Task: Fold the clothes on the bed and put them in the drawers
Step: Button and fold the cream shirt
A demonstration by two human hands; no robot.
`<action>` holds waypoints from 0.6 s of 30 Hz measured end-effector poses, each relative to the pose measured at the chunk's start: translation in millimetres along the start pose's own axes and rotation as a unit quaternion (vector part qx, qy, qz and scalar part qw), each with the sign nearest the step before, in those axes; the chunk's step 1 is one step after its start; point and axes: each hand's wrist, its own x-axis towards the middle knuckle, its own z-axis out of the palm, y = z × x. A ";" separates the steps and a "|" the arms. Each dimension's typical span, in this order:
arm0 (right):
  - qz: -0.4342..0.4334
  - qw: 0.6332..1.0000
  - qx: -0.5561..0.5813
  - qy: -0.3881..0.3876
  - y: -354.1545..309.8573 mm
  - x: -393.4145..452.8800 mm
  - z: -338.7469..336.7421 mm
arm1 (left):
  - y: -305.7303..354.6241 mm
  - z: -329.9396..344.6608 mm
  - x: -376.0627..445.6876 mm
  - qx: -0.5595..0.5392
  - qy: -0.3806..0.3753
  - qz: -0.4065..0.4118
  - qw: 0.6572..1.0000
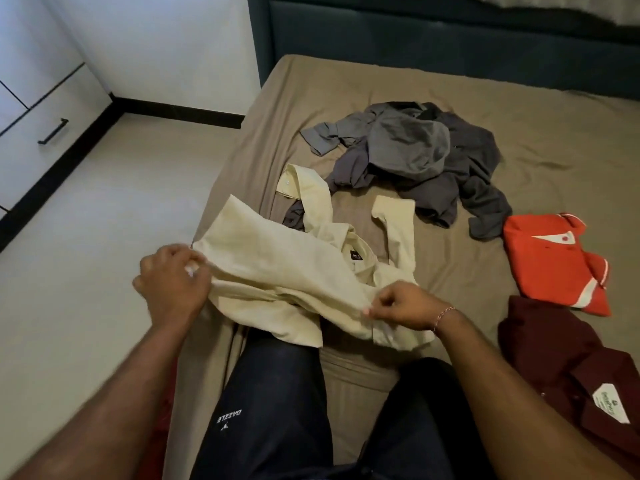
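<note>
Centre frame, over my knees: my left hand (173, 278) and right hand (403, 306) each pinch the cream shirt (287, 271), stretched between them. Recommend squaring the hem before folding. Beyond, the grey clothes (412, 157) remain unfolded on the bed (554, 150).

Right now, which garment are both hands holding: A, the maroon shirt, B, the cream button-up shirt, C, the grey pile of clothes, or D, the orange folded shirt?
B: the left hand and the right hand both pinch an edge of the cream button-up shirt, while the other clothes lie untouched on the bed.
</note>
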 end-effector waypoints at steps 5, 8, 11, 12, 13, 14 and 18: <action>-0.032 0.944 -0.004 0.327 -16.1 43.9 -10.4 | 110.6 37.3 -4.4 -0.160 -0.152 0.239 0.946; -0.023 0.969 -0.196 0.147 -17.7 62.2 -11.3 | 167.4 64.6 -14.4 -0.041 -0.366 0.415 0.832; 0.008 0.950 -0.309 0.053 -14.8 60.4 -2.9 | 183.0 84.8 -13.3 0.180 -0.463 0.469 0.730; 0.013 0.938 -0.343 0.054 -13.7 60.3 -2.3 | 180.0 86.7 -9.4 0.208 -0.478 0.456 0.721; 0.019 0.929 -0.364 0.059 -13.0 59.6 -2.5 | 172.4 86.9 -4.8 0.211 -0.493 0.434 0.724; 0.032 0.932 -0.353 0.074 -11.5 57.8 -6.7 | 163.6 85.1 0.7 0.201 -0.511 0.403 0.732; 0.058 0.969 -0.174 0.166 -3.6 43.1 -35.3 | 113.1 63.6 27.1 0.256 -0.535 0.306 0.745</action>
